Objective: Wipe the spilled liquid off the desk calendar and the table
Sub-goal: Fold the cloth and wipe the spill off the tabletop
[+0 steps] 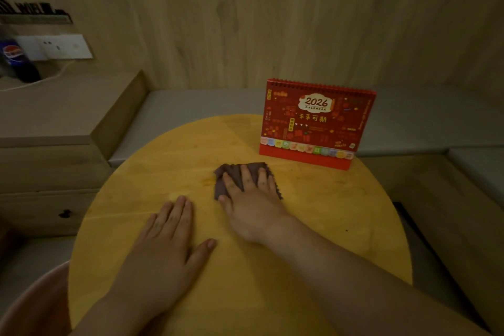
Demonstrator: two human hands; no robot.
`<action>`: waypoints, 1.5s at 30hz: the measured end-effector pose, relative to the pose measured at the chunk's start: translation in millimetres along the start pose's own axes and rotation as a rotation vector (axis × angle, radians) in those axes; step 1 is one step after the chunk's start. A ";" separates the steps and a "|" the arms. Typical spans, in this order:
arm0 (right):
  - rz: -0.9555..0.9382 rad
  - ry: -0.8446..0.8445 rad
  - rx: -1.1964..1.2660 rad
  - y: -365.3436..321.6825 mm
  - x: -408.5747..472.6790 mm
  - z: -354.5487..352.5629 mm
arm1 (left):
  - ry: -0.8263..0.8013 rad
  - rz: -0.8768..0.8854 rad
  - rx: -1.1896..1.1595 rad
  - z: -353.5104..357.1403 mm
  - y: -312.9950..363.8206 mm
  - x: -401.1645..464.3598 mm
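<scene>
A red 2026 desk calendar [316, 123] stands upright at the far right of a round yellow wooden table [163, 161]. In front of it lies a dark brown cloth [234, 172]. My right hand [253, 199] presses flat on the cloth, fingers spread over it and pointing towards the calendar. My left hand [169, 240] rests palm down on the bare tabletop, nearer to me and to the left of the cloth, holding nothing. A faint orange stain [208, 181] shows on the wood just left of the cloth.
A wood-panelled wall rises behind the table, with a grey cushioned bench [191, 106] below it. At the left, a wooden ledge [54, 106] carries a Pepsi bottle [16, 60] below white wall sockets [62, 46]. A pink seat edge [35, 305] shows bottom left.
</scene>
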State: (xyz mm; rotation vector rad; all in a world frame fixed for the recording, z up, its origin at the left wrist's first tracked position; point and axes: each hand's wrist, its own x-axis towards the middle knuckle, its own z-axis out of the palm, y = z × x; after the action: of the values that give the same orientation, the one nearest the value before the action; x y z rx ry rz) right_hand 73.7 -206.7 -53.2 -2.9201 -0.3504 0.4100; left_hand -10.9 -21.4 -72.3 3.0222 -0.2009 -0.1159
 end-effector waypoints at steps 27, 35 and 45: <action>0.112 -0.001 0.008 9.5 -65.5 23.5 | -0.188 -0.084 -0.070 -9.3 -48.6 -46.9; 0.054 -0.040 0.010 -68.8 30.1 10.5 | -0.126 -0.095 -0.072 -7.9 -44.7 -56.8; -0.110 -0.043 -0.058 -74.1 -21.5 23.8 | -0.107 -0.106 -0.054 -2.7 -46.9 -58.3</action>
State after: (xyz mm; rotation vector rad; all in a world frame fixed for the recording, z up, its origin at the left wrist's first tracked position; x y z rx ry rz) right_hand 31.5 -138.0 -55.5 -2.9339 -0.5356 0.4533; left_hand -62.3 33.0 -71.0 2.9744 -0.0453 -0.2877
